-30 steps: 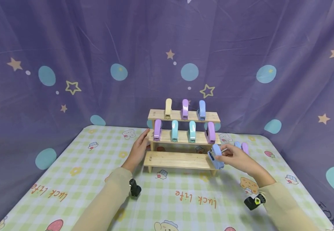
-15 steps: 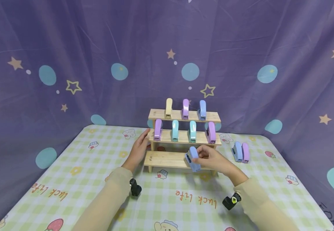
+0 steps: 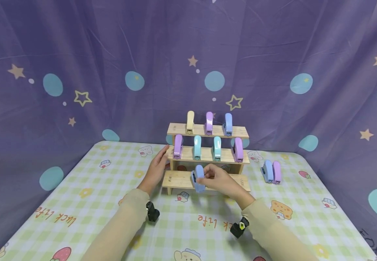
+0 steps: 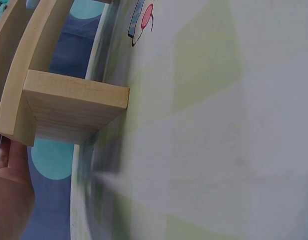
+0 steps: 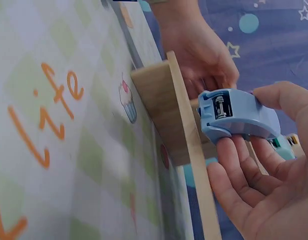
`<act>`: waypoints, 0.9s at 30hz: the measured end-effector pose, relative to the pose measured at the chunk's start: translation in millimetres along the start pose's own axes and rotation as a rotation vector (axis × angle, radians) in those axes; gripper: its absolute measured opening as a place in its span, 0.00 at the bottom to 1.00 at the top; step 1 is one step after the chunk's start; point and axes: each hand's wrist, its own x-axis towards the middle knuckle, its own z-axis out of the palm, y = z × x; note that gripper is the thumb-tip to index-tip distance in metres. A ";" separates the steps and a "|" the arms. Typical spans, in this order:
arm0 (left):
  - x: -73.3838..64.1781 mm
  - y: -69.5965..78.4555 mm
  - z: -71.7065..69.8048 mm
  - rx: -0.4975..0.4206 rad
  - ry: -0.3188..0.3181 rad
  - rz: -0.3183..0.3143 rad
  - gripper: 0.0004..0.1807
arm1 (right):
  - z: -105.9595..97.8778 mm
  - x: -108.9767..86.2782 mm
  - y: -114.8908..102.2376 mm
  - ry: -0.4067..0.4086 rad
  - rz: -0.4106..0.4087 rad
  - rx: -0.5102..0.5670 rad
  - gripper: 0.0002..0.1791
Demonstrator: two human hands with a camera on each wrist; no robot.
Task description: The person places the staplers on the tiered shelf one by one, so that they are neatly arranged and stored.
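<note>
A light-blue mini stapler [image 3: 199, 177] is pinched between the thumb and fingers of my right hand [image 3: 220, 179], over the left half of the bottom step. In the right wrist view the stapler [image 5: 243, 114] is tilted, its metal end facing the camera, close to the board's edge. My left hand [image 3: 156, 169] grips the left end of the middle step of a three-step wooden rack [image 3: 177, 177]; its curled fingers show behind the rack in the right wrist view. Only part of that hand [image 4: 13, 187] appears in the left wrist view, partly hidden by the wood.
The top step carries a cream stapler [image 3: 190, 122], a purple one and a blue one. Purple and teal staplers [image 3: 197, 148] line the middle step. On the checked tablecloth to the right stand a blue stapler [image 3: 268, 171] and a purple stapler [image 3: 276, 172], side by side.
My right hand has carried the blue stapler leftward along the bottom step, from its right end to left of the middle. My left hand has stayed at the rack's left side.
</note>
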 end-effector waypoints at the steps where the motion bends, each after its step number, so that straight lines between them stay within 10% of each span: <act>1: -2.5 4.7 0.5 0.002 -0.001 -0.004 0.27 | 3.1 1.6 -0.9 0.001 -0.003 0.000 0.21; 11: -12.4 22.0 3.3 0.003 -0.004 -0.012 0.27 | 26.3 15.9 -8.8 0.057 0.034 -0.004 0.22; 27: 4.2 -11.3 -0.8 0.026 0.028 0.015 0.27 | 41.9 28.7 -11.3 0.129 0.046 -0.086 0.25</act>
